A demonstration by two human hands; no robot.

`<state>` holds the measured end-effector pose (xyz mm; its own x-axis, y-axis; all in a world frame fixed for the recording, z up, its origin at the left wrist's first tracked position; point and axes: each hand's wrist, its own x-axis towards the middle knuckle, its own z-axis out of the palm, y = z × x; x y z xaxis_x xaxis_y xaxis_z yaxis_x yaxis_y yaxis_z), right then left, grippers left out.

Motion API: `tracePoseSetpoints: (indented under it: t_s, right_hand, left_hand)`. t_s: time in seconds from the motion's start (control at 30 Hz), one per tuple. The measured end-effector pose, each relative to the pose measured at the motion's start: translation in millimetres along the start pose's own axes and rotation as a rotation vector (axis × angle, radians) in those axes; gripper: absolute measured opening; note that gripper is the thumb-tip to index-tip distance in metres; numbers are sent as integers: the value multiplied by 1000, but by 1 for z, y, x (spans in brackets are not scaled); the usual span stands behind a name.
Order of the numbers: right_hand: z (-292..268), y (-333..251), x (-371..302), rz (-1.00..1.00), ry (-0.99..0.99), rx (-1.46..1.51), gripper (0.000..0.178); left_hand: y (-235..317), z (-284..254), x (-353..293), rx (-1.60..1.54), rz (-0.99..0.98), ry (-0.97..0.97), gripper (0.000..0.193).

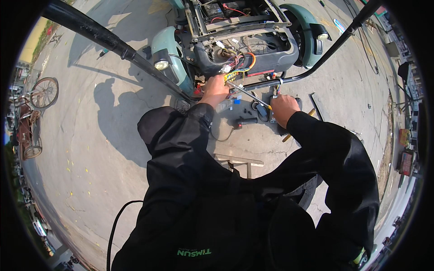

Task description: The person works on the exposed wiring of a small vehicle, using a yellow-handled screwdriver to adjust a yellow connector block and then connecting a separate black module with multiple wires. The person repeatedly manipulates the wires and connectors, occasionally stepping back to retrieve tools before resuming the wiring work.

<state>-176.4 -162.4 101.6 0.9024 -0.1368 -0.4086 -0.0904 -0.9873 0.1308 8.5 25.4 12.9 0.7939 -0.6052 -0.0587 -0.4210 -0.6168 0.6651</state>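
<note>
Right hand (284, 109) grips a screwdriver (249, 95), its shaft running up and left toward the wire bundle (236, 63) at the vehicle's opened front. Left hand (216, 89), nearer, is closed on those wires just below the bundle.

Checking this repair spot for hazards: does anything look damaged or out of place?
The green vehicle has its front panels off, coloured wires spilling loose by the left hand. Tools lie scattered on the concrete.
</note>
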Motion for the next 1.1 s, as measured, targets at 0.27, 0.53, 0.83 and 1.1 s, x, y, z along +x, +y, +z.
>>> tracePoseSetpoints:
  t_s: [0.27, 0.53, 0.83, 1.1]
  right_hand:
    - [17, 14, 15, -61, -319, 187, 15]
    - [32, 12, 12, 207, 72, 172, 18]
    - [75, 28, 23, 59, 190, 169, 17]
    - [124, -22, 20, 92, 233, 372, 21]
  left_hand:
    - [8, -5, 0, -7, -16, -44, 38]
    - [10, -6, -3, 59, 29, -24, 37]
    - [12, -4, -5, 77, 57, 29, 42]
    - [19, -1, -9, 131, 72, 18, 43]
